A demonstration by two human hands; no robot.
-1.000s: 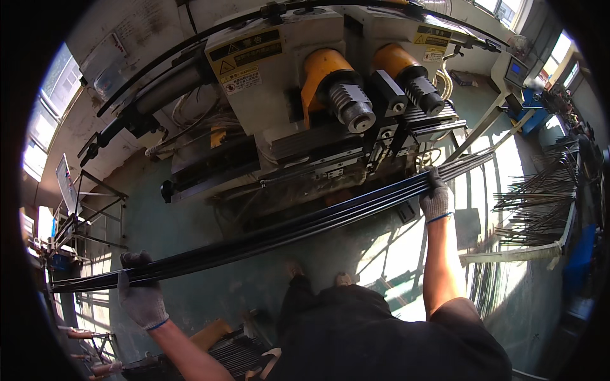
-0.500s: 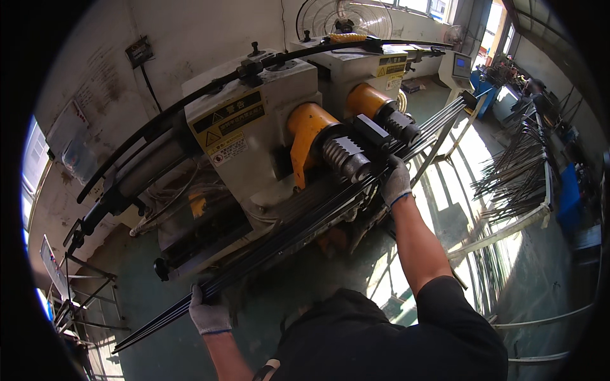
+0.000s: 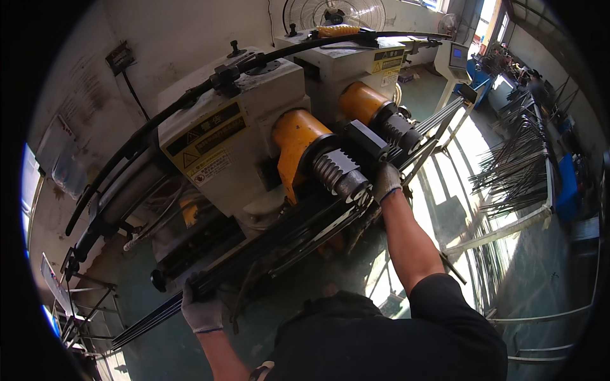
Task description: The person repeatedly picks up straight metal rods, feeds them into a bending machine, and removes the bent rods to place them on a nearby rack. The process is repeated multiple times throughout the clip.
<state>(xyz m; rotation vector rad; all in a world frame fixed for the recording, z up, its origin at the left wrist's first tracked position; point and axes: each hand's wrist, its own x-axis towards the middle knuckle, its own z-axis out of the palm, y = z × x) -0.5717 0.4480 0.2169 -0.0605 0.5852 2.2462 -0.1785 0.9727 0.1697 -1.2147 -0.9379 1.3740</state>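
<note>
Both my hands wear pale knitted gloves. My left hand (image 3: 202, 311) closes around a bundle of long thin black rods (image 3: 151, 322), near its lower left end. The bundle runs slantwise along the front of a grey machine (image 3: 238, 159). Farther along it, my right hand (image 3: 386, 183) is closed on the rods, its fingertips partly hidden. Just beyond that hand sits a dark rectangular block (image 3: 367, 140), between a ribbed steel cylinder (image 3: 337, 171) and a second ribbed cylinder (image 3: 400, 130). Orange housings (image 3: 304, 133) carry the cylinders.
A black hose (image 3: 171, 108) arches over the machine. Far right, a rack (image 3: 508, 225) bears many loose thin rods. A control box with a small screen (image 3: 456, 60) stands beyond the machine. A large fan (image 3: 333, 16) is at the back wall. A metal stand (image 3: 92, 305) is at the left.
My left hand and its end of the bundle have moved up, closer to the machine's front. My right hand has shifted slightly left with the rods. The whole view has turned a little.
</note>
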